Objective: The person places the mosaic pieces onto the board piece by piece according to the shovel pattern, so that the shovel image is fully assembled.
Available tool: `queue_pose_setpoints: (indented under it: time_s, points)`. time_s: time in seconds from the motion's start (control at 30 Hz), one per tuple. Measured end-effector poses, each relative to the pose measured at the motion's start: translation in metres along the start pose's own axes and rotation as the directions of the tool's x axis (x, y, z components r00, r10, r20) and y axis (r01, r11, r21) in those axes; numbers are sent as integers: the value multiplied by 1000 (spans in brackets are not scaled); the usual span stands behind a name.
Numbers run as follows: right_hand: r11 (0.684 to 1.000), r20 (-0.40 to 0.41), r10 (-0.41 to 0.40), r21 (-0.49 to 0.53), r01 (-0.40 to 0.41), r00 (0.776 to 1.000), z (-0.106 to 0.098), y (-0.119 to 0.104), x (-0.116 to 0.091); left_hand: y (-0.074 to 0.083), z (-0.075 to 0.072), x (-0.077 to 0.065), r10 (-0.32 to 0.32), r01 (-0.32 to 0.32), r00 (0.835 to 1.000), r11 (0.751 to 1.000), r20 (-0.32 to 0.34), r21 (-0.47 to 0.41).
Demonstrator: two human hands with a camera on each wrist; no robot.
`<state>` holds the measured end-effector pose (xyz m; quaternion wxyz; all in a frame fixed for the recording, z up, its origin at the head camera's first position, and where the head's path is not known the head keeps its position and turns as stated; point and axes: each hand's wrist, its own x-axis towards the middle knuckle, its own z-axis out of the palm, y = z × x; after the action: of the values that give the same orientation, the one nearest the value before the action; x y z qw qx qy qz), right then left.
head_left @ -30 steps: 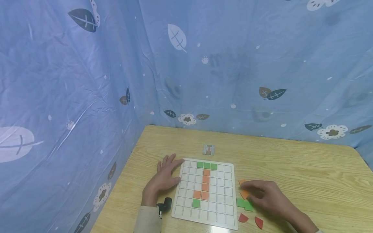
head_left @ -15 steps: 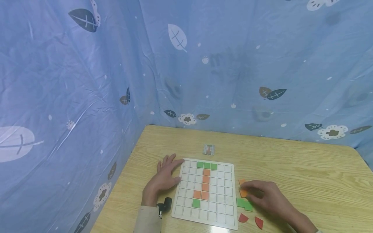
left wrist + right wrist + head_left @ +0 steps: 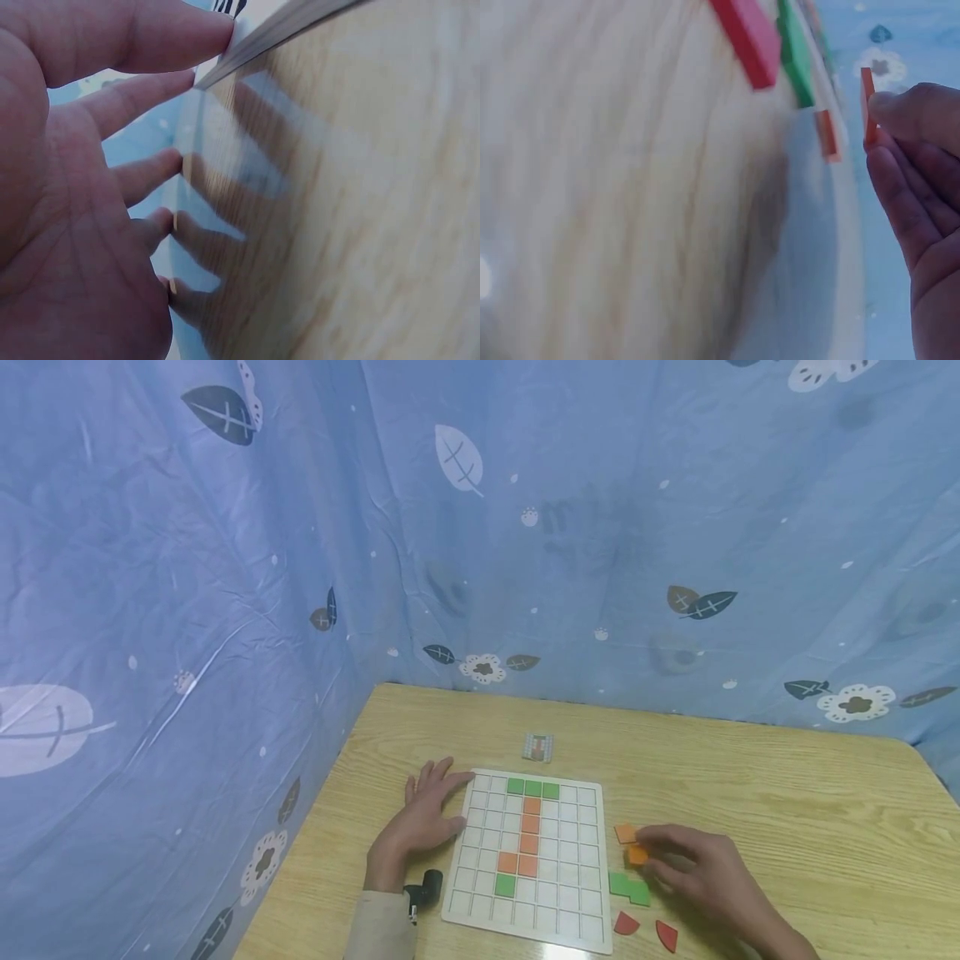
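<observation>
Between thumb and fingers, my right hand [image 3: 708, 872] pinches an orange square tile [image 3: 868, 105], which stands on edge and looks lifted off the table in the right wrist view. Another orange tile [image 3: 626, 833] lies on the table beside it. The white grid board [image 3: 573, 893] carries a row of green tiles [image 3: 532, 787] at the top, a column of orange tiles [image 3: 529, 824] below and one green tile [image 3: 505, 884] lower left. At the board's left edge, my left hand [image 3: 422, 817] spreads its fingers, thumb and index finger touching the edge.
Two green tiles [image 3: 628, 888] lie right of the board, with two red quarter-circle pieces [image 3: 626, 923] nearer the front. A small picture card [image 3: 537, 747] sits beyond the board. Blue patterned cloth [image 3: 570, 527] hangs behind and left of the wooden table [image 3: 787, 810].
My right hand has drawn slightly right, and the pinched orange tile has come away from the other orange tile. The left hand keeps its place.
</observation>
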<state>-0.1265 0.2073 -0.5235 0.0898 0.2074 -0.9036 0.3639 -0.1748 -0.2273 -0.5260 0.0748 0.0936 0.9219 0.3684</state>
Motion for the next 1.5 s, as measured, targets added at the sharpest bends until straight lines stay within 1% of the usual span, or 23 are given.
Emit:
queue_pose_setpoints:
  time_s: [0.13, 0.3, 0.4, 0.57, 0.67, 0.8, 0.9, 1.17, 1.33, 1.4, 1.5]
  points:
    - [997, -16, 66, 44, -65, 998, 0, -8, -5, 0, 0, 0, 1, -1, 1000, 1000, 1, 0]
    - [987, -7, 154, 39, -154, 988, 0, -23, -10, -1, 0, 0, -2, 2, 1000, 1000, -3, 1]
    - [982, -8, 187, 42, -186, 982, 0, -30, -13, -1, 1, 0, -7, 7, 1000, 1000, 0, 3]
    - [975, -10, 217, 59, -216, 976, 2, -37, -17, -2, 1, 0, -6, 6, 1000, 1000, 2, 5]
    - [979, -30, 193, 71, -190, 981, 4, -38, -18, -2, 1, 0, -1, 1, 1000, 1000, -1, 3]
    - [989, -80, 122, 89, -115, 989, 9, -40, -19, -1, 0, 0, 1, -1, 1000, 1000, -1, 0]
    - [991, -91, 100, 97, -91, 991, 14, -43, -18, -1, 0, 0, 0, 0, 1000, 1000, -1, 0]
    - [991, -83, 130, 55, -126, 988, 26, -55, -10, -1, 0, 0, -1, 1, 1000, 1000, 1, 4]
    - [987, -66, 145, 82, -140, 987, 32, -65, -2, 0, 0, -1, -3, 3, 1000, 1000, 2, 6]
    - [988, -65, 132, 95, -125, 989, 36, -68, 1, 0, 0, -1, -2, 2, 1000, 1000, 2, 7]
    - [991, -76, 83, 111, -74, 994, 41, -72, 5, 0, 0, 0, -2, 2, 1000, 1000, 2, 5]
